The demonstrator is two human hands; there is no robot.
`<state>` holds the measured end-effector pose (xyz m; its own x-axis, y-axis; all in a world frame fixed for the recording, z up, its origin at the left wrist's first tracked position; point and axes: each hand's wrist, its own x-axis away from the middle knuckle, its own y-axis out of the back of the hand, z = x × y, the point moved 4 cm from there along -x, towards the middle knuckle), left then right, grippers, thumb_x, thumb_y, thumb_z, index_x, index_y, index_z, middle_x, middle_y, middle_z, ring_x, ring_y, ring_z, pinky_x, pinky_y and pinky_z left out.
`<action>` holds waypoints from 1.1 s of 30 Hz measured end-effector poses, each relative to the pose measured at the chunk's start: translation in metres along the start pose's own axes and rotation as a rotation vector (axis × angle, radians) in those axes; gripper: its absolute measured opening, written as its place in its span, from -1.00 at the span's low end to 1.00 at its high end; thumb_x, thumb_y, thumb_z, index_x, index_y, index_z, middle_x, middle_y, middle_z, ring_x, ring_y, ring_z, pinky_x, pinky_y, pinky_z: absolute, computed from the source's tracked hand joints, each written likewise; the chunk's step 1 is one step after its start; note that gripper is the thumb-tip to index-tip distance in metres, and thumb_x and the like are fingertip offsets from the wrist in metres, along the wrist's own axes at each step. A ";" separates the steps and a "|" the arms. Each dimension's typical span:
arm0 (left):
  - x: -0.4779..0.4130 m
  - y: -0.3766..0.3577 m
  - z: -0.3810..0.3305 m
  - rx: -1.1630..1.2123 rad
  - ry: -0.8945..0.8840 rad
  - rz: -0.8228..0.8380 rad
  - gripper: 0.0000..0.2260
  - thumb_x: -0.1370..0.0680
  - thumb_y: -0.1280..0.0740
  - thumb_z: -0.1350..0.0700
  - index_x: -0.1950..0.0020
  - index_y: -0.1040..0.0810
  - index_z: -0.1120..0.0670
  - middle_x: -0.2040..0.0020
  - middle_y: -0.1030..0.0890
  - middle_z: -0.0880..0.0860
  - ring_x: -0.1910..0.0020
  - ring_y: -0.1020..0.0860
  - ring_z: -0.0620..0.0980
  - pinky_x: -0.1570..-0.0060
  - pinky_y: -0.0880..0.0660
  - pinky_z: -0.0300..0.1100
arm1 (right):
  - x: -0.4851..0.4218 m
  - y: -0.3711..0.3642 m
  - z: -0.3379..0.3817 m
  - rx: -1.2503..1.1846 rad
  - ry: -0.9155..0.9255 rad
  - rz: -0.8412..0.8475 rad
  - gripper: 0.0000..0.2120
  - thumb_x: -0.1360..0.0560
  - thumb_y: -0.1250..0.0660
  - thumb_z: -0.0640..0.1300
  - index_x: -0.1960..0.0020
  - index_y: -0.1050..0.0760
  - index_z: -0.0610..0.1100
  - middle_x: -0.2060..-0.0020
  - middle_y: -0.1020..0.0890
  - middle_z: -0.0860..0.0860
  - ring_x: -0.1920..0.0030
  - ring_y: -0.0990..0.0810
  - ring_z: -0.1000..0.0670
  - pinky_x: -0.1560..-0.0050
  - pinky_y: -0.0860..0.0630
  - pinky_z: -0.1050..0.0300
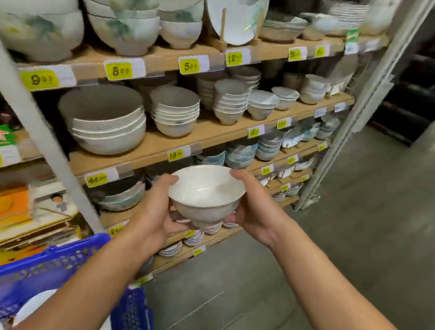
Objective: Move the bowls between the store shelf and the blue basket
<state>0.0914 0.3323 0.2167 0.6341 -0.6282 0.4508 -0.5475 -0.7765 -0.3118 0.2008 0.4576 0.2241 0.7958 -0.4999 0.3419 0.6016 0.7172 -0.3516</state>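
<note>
A white footed bowl (205, 193) is held upright in the air in front of the store shelf (159, 142). My left hand (156, 212) grips its left side, thumb on the rim and fingers under the foot. My right hand (253, 207) grips the right side the same way. The blue basket (44, 270) sits at the lower left, below my left forearm, with white bowls (35, 307) partly visible inside it. The held bowl hangs level with the shelf's lower tiers, to the right of and above the basket.
Stacks of grey and white bowls (107, 119) fill the wooden shelves, with yellow price tags (118, 70) on the edges. A white metal upright (26, 116) crosses the left side. Boxed goods (2, 211) lie at the left. Grey floor (335, 259) spreads to the right.
</note>
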 end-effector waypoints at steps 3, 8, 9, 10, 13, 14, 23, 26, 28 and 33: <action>-0.015 -0.048 0.009 -0.036 0.046 0.055 -0.67 -0.57 -0.17 -0.02 -0.27 -0.49 0.06 -0.17 -0.60 0.19 -0.13 -0.57 0.25 0.07 -0.58 0.21 | 0.003 0.044 0.018 -0.011 0.007 -0.024 -0.72 -0.56 -0.18 0.04 -0.12 -0.58 -0.04 0.04 -0.70 -0.01 0.06 -0.66 -0.01 0.12 -0.61 0.06; -0.043 -0.112 0.012 -0.063 0.132 0.137 -0.67 -0.57 -0.17 0.00 -0.29 -0.46 0.06 -0.18 -0.58 0.19 -0.11 -0.58 0.23 0.11 -0.59 0.17 | -0.008 0.104 0.040 -0.046 0.022 -0.163 -0.67 -0.56 -0.15 0.00 -0.22 -0.53 -0.08 -0.03 -0.67 -0.06 0.05 -0.62 -0.07 0.16 -0.55 0.04; -0.050 -0.123 0.011 -0.048 0.140 0.156 -0.70 -0.57 -0.18 0.01 -0.26 -0.46 0.05 -0.17 -0.59 0.18 -0.09 -0.59 0.21 0.11 -0.59 0.15 | -0.013 0.113 0.045 -0.053 0.033 -0.191 -0.67 -0.56 -0.14 -0.02 -0.22 -0.54 -0.08 -0.01 -0.67 -0.05 0.08 -0.61 -0.06 0.19 -0.54 0.06; -0.057 -0.134 0.010 -0.033 0.141 0.178 -0.73 -0.57 -0.18 0.03 -0.24 -0.47 0.04 -0.17 -0.60 0.16 -0.09 -0.60 0.17 0.08 -0.60 0.13 | -0.018 0.122 0.050 -0.061 0.044 -0.226 -0.68 -0.55 -0.14 -0.04 -0.21 -0.54 -0.08 0.00 -0.67 -0.05 0.10 -0.60 -0.07 0.20 -0.52 0.08; -0.081 -0.163 0.007 0.001 0.106 0.249 -0.70 -0.58 -0.18 0.06 -0.29 -0.45 0.07 -0.16 -0.62 0.11 -0.06 -0.64 0.06 0.13 -0.63 -0.01 | -0.041 0.148 0.066 -0.090 0.059 -0.340 -0.65 -0.54 -0.13 -0.08 -0.26 -0.49 -0.14 -0.06 -0.63 -0.14 0.03 -0.55 -0.14 0.09 -0.42 -0.02; -0.091 -0.172 0.006 -0.001 0.084 0.265 -0.69 -0.58 -0.18 0.06 -0.30 -0.44 0.08 -0.14 -0.63 0.10 -0.05 -0.64 0.03 0.16 -0.62 -0.05 | -0.050 0.156 0.072 -0.097 0.066 -0.374 -0.65 -0.54 -0.14 -0.08 -0.27 -0.48 -0.15 -0.10 -0.63 -0.17 0.02 -0.54 -0.15 0.07 -0.41 -0.05; -0.191 -0.238 -0.028 -0.053 -0.061 0.303 -0.82 -0.59 -0.20 0.10 -0.16 -0.51 0.01 -0.01 -0.70 -0.07 -0.05 -0.65 -0.14 0.01 -0.52 -0.24 | -0.144 0.209 0.135 -0.136 0.124 -0.545 -0.69 -0.52 -0.14 -0.11 -0.20 -0.50 -0.14 0.07 -0.65 -0.11 0.14 -0.59 -0.12 0.20 -0.49 0.06; -0.220 -0.255 -0.033 -0.069 -0.107 0.258 -0.77 -0.60 -0.19 0.12 -0.22 -0.50 -0.02 -0.15 -0.63 -0.05 -0.11 -0.62 -0.14 -0.02 -0.52 -0.25 | -0.174 0.218 0.149 -0.134 0.143 -0.576 -0.71 -0.53 -0.14 -0.10 -0.18 -0.50 -0.13 0.00 -0.65 -0.14 0.10 -0.59 -0.13 0.15 -0.49 0.02; -0.238 -0.264 -0.039 -0.077 -0.120 0.225 -0.75 -0.60 -0.18 0.12 -0.25 -0.49 -0.01 -0.20 -0.60 -0.02 -0.16 -0.60 -0.10 -0.14 -0.52 -0.17 | -0.193 0.223 0.159 -0.126 0.151 -0.590 -0.76 -0.53 -0.13 -0.11 -0.10 -0.51 -0.11 0.04 -0.65 -0.13 0.13 -0.58 -0.12 0.14 -0.49 0.03; -0.289 -0.284 -0.057 -0.117 -0.140 0.129 -0.80 -0.59 -0.17 0.14 -0.10 -0.53 -0.04 -0.22 -0.59 0.00 -0.23 -0.55 -0.02 -0.29 -0.45 -0.01 | -0.249 0.240 0.189 -0.003 0.180 -0.566 -0.70 -0.57 -0.08 -0.09 -0.21 -0.47 -0.13 -0.12 -0.60 -0.15 -0.13 -0.58 -0.19 -0.12 -0.51 -0.11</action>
<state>0.0323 0.7372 0.2225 0.6198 -0.7290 0.2904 -0.6834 -0.6834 -0.2568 0.1339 0.8463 0.2188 0.3503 -0.8791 0.3233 0.9358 0.3140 -0.1603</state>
